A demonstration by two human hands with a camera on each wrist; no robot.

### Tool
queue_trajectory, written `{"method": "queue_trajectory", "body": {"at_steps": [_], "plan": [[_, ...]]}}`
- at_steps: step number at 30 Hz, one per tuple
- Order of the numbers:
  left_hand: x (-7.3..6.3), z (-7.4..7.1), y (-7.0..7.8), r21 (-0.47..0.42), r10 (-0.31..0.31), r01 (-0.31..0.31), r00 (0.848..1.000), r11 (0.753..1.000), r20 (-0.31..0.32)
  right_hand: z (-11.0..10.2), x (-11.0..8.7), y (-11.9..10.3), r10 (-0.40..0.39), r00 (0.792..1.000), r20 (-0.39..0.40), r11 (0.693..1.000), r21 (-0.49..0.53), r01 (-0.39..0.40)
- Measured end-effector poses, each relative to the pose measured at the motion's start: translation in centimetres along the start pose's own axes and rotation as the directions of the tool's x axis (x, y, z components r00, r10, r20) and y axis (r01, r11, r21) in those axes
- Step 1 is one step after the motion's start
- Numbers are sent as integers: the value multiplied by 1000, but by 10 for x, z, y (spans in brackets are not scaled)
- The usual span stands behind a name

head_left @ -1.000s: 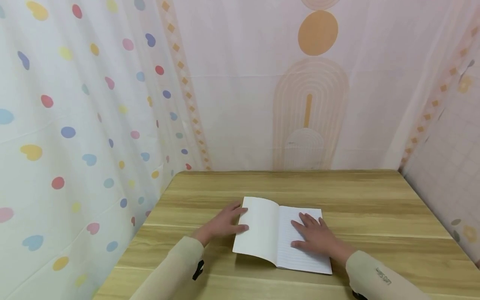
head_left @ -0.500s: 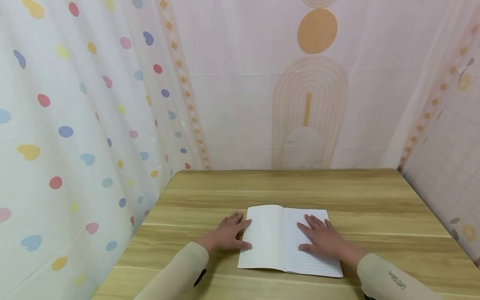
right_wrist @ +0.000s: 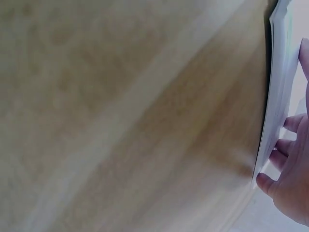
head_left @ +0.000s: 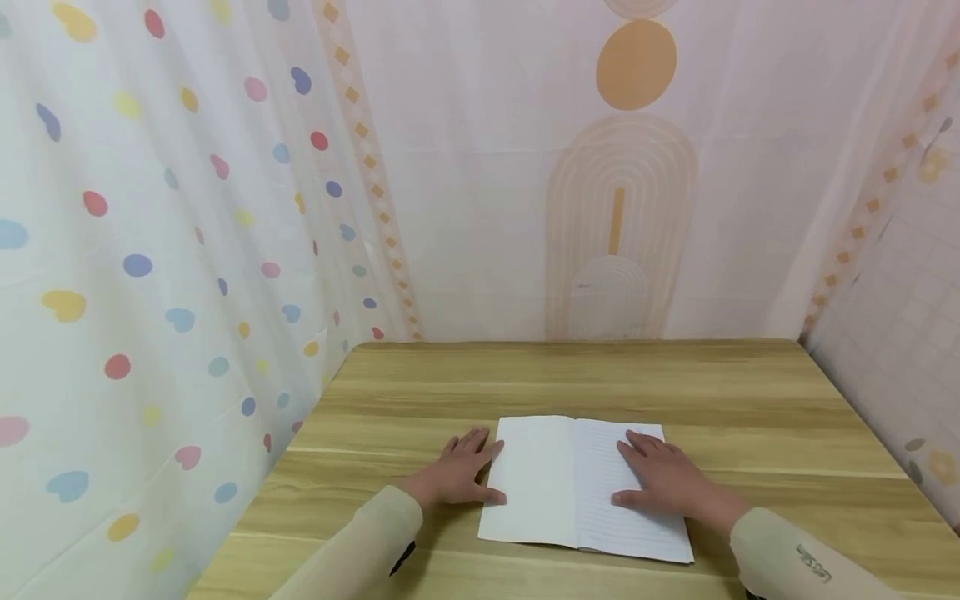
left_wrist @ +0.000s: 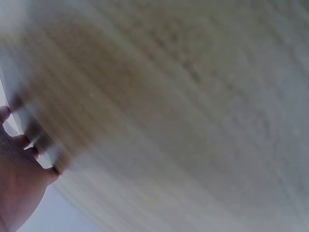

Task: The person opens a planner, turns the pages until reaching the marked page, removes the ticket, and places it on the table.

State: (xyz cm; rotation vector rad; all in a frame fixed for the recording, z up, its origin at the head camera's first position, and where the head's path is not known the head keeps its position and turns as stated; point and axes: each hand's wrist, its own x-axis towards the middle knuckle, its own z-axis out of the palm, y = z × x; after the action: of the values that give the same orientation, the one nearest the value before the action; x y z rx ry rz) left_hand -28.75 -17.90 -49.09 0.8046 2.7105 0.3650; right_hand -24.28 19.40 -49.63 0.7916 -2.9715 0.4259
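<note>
A notebook lies spread on the table, its left side plain white and its right page ruled with faint lines. My left hand sits at the notebook's left edge, thumb and index fingertip on the white page, the other fingers on the wood. On the ruled page rests my right hand, fingers extended toward the upper right corner and thumb pointing inward. The right wrist view shows the notebook's page edges beside the fingers. In the left wrist view, the left hand has its fingertips down at the table surface.
The wooden table reaches back to a pale curtain with an arch pattern. A dotted curtain hangs along the left side, and another patterned curtain along the right.
The raised, curved left side of the notebook has come down nearly flat. Both hands and the notebook have shifted slightly right and nearer, the right hand staying on the ruled page.
</note>
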Motion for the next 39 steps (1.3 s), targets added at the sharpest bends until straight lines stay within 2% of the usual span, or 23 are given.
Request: {"method": "queue_trajectory", "body": {"at_steps": [7, 13, 20, 39], "plan": [[-1, 0, 2, -22, -6, 6, 1000, 1000, -2, -4, 1, 15, 111, 994, -4, 993, -30, -111], [-3, 0, -6, -46, 14, -15, 1000, 999, -13, -9, -2, 28, 167, 986, -25, 986, 0, -167], [-6, -3, -9, -108, 24, -22, 1000, 994, 17, -11, -5, 32, 195, 981, -17, 980, 43, -194], [-3, -4, -9, -131, 18, -16, 1000, 991, 11, -13, -4, 34, 205, 978, -24, 978, 30, -205]]}}
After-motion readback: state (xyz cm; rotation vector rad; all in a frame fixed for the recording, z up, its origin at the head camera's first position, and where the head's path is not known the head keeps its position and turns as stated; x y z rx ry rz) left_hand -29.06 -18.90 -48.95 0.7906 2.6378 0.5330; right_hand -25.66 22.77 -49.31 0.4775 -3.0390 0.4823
